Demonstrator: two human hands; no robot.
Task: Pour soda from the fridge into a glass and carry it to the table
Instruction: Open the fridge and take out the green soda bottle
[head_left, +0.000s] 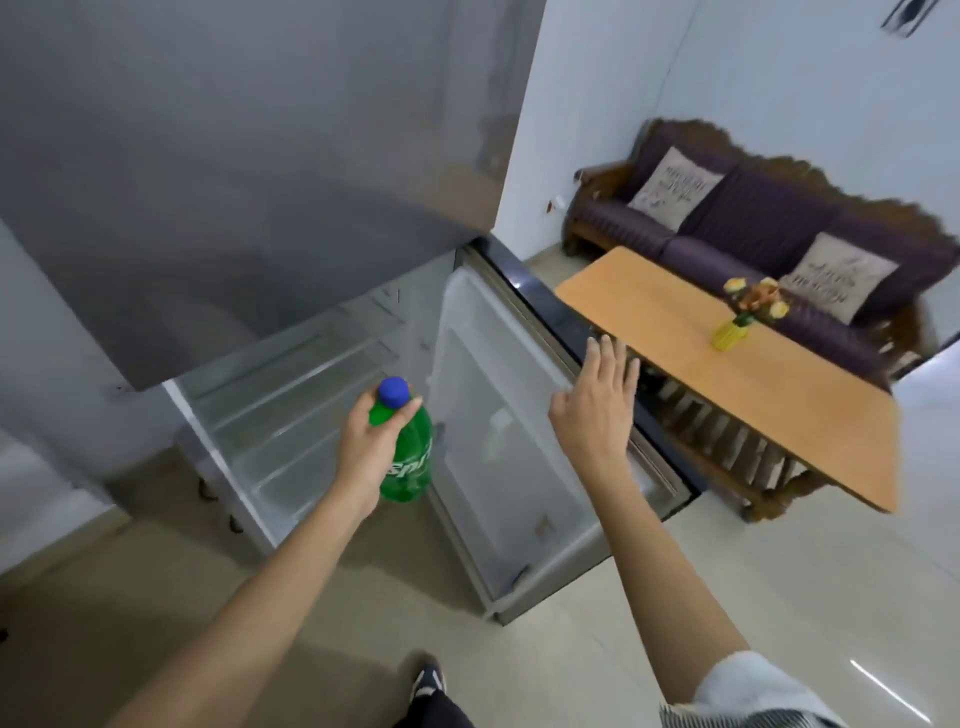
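Left hand (370, 451) is clenched around the neck and shoulder of a green Sprite bottle (410, 457), just under its blue cap (393, 391), and holds it upright in front of the open lower compartment of the fridge (291, 395). Right hand (597, 410) is spread flat with nothing in it, fingers straight, close to the inner face of the open fridge door (498, 431); whether it touches the door's edge cannot be told.

Judging by its look, the bottle is plastic, so it should give a little under a squeeze, and if chilled it may be damp and slippery. How full it is cannot be seen, though carried by the neck it may swing. A second grip lower on the body would steady it for pouring.

No glass is in view. Beyond the door stands the wooden tabletop (675, 332), bearing a yellow vase of flowers (737, 325), with a purple sofa (753, 223) behind.
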